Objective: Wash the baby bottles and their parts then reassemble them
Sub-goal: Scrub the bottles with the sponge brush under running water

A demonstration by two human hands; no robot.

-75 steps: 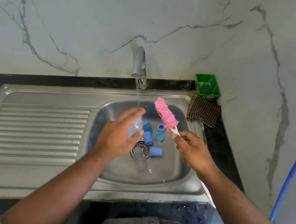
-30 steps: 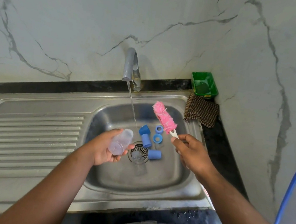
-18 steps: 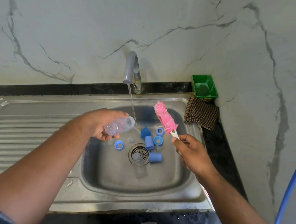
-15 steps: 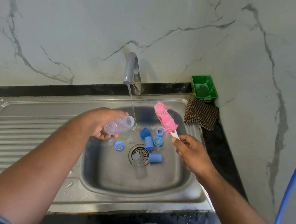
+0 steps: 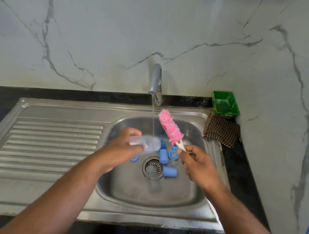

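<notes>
Over the sink (image 5: 56, 198), the left hand (image 5: 120, 151) grips a clear bottle (image 5: 145, 142) sideways under the tap (image 5: 155, 79) stream. The right hand (image 5: 199, 167) pinches a pink brush (image 5: 169, 127), angled up toward the tap.

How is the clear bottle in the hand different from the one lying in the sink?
The held bottle is gripped in the left hand, under the tap water; the sink bottle lies untouched at the drain, outside the stream. Both are clear plastic.
</notes>
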